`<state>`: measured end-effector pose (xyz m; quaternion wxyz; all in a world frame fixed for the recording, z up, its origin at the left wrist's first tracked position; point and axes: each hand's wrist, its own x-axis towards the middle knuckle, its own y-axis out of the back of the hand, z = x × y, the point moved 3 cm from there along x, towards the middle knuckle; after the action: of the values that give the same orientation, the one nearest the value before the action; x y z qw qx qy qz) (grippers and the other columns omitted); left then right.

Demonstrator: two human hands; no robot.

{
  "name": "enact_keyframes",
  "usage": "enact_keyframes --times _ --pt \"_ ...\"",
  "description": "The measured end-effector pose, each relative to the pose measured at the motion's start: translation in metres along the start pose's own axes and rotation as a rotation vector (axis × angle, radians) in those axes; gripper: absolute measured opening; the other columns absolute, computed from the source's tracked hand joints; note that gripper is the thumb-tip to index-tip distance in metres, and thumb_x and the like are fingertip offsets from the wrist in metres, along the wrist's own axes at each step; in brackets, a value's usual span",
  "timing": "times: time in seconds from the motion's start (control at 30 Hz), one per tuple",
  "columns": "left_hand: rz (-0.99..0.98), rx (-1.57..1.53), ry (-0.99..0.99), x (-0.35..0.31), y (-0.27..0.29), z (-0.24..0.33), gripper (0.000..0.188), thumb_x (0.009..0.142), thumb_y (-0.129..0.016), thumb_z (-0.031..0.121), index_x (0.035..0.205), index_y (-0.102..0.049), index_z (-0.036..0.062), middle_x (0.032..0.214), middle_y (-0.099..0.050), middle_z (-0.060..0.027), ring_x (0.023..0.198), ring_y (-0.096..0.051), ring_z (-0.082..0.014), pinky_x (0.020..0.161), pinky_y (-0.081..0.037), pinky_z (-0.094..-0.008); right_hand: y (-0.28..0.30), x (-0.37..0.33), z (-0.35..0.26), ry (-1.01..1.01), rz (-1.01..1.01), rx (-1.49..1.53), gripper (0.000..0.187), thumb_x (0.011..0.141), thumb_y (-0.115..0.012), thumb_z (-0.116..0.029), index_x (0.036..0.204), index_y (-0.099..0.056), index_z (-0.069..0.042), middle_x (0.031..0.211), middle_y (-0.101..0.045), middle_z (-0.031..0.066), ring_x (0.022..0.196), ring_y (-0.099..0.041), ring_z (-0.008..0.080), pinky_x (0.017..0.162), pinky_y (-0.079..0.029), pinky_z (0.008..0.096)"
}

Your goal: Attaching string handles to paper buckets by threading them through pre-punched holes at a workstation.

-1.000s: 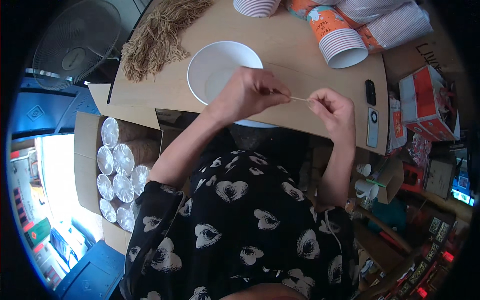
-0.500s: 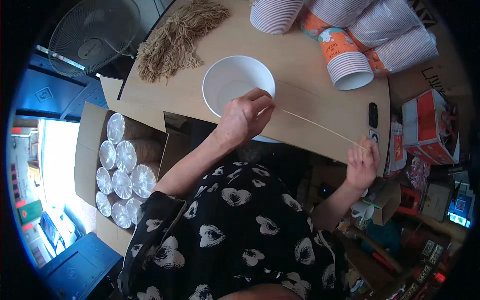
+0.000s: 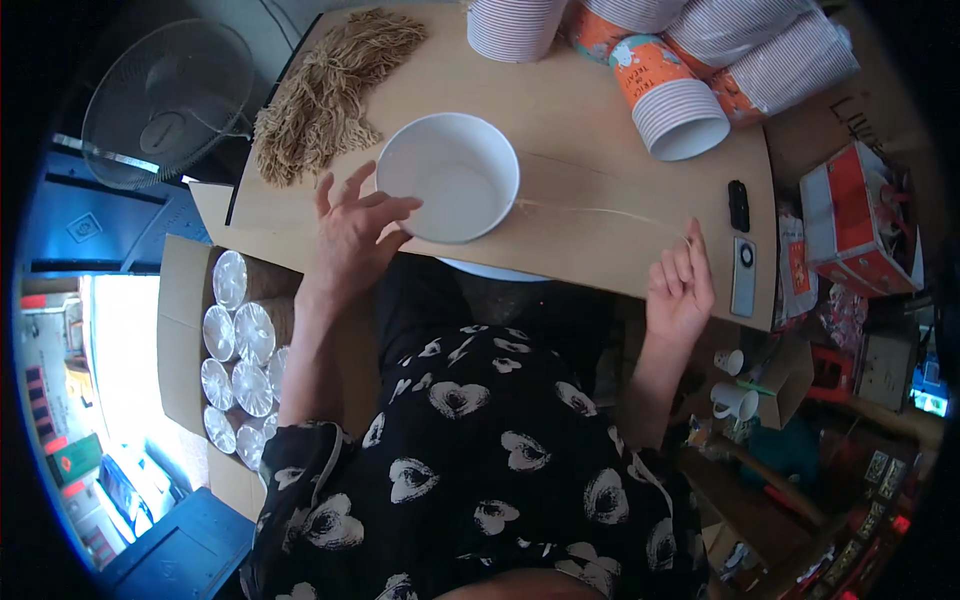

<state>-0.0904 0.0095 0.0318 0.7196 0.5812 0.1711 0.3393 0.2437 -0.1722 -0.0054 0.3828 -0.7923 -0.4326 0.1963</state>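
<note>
A white round tub stands near the table's front edge, its mouth facing up and its inside plain white. Just left of its rim is my left hand, fingers spread with nothing between them. A thin tan string runs in a slack curve from the tub's right side. Its other end reaches my right hand, which is raised over the front right of the table. There the index finger points up while the other fingers curl in around the string's end.
A heap of tan strings lies at the back left. Stacks of paper cups, one orange-printed, stand at the back right. A black object and a silver device lie by the right edge. An open carton holds wrapped cup stacks.
My left hand has let go of the string and moved left beside the tub. The string has gone from taut to slack. My right hand has shifted slightly left and up.
</note>
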Motion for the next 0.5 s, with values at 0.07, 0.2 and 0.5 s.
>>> enact_keyframes --times 0.07,0.2,0.5 --pt "0.158 -0.056 -0.016 0.01 -0.013 0.009 0.039 0.077 -0.08 0.02 0.114 -0.071 0.0244 0.101 -0.073 0.0014 0.133 -0.05 -0.0278 0.116 -0.021 -0.0539 -0.006 0.004 0.017 -0.016 0.028 0.049 0.034 0.105 -0.049 -0.016 0.135 -0.054 -0.002 0.069 -0.035 -0.0074 0.052 -0.026 0.0022 0.049 -0.024 0.0194" --pt "0.456 -0.143 -0.105 0.039 -0.029 0.063 0.034 0.082 -0.077 0.02 0.115 -0.07 0.0107 0.1 -0.073 -0.0072 0.113 -0.062 -0.0265 0.101 -0.042 -0.0436 -0.022 0.016 0.049 -0.103 0.002 0.26 0.03 0.104 -0.048 -0.014 0.13 -0.055 -0.001 0.072 -0.04 -0.004 0.058 -0.033 0.0047 0.055 -0.028 0.022" --pt "-0.259 -1.311 0.026 0.049 -0.088 0.113 0.029 0.091 -0.075 0.019 0.11 -0.071 -0.0023 0.086 -0.074 -0.0075 0.068 -0.068 -0.0112 0.06 -0.053 -0.0244 -0.049 0.017 0.072 -0.124 -0.038 0.235 0.024 0.105 -0.048 -0.018 0.121 -0.057 -0.003 0.072 -0.043 -0.003 0.057 -0.032 0.0057 0.053 -0.027 0.0231"
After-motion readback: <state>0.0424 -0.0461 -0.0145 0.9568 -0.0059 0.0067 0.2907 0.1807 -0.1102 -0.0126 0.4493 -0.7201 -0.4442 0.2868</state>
